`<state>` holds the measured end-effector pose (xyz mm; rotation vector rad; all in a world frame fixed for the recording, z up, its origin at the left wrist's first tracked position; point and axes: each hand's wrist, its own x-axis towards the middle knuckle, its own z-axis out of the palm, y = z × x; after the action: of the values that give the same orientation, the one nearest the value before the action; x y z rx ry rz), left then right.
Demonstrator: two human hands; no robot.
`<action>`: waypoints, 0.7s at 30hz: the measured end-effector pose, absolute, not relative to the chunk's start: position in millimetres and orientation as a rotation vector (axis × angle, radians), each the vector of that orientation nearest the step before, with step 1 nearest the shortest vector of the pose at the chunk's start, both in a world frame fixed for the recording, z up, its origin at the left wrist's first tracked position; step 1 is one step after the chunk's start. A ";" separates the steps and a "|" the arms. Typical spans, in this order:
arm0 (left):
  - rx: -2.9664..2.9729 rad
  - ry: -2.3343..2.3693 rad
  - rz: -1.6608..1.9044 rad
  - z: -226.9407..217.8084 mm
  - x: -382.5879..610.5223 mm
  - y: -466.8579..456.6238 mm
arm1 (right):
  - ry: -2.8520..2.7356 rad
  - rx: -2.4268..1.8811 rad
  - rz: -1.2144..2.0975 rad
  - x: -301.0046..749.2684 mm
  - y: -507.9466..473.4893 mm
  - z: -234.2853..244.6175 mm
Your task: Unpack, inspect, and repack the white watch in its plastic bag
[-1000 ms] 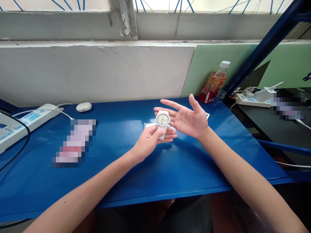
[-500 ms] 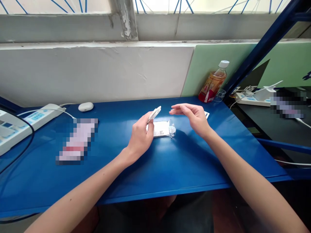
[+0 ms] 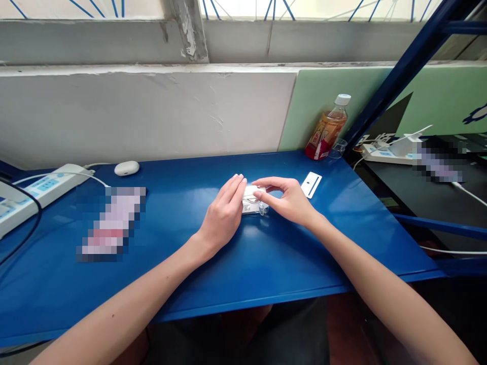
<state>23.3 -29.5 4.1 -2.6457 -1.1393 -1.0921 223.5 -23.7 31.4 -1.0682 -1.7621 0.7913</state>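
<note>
A small white bundle that looks like a coiled cable [image 3: 250,192] lies over a flat white packet [image 3: 249,208] with clear plastic wrap [image 3: 263,208] at its right end. My left hand [image 3: 224,210] is at the bundle's left side, fingers long and pressed together; its thumb is hidden. From the right, my right hand [image 3: 287,197] reaches in with curved fingers and thumb, pinching the bundle's right end. Much of the bundle is covered by both hands. Beyond my right hand lies a white card [image 3: 311,185] with a dark slot.
On the blue desk [image 3: 182,289] are a blurred-out phone [image 3: 114,218], a white earbud case [image 3: 127,168] and a power strip [image 3: 45,190] on the left. A drink bottle [image 3: 327,129] leans at the back right by a blue post [image 3: 395,76].
My left hand has lowered the white bundle onto the packet and turned its back upward. My right hand has moved left and down to the bundle, uncovering the white card.
</note>
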 end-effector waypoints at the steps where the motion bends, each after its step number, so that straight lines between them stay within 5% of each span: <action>1: -2.659 -1.127 -1.099 3.8 23.4 -29.7 | -1.764 -1.070 0.786 223.0 -24.0 31.0; 10: -2.703 -1.102 -1.102 4.8 23.7 -28.5 | -1.670 -0.962 1.002 226.9 -17.5 29.1; 21: -2.983 -1.442 -0.669 5.1 10.6 -17.1 | -1.676 -1.235 0.749 248.1 -0.1 25.6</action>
<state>10.6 -17.1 5.1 -2.9832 -1.4422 -0.6688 248.1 -0.1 25.6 -1.2352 -1.6761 0.7490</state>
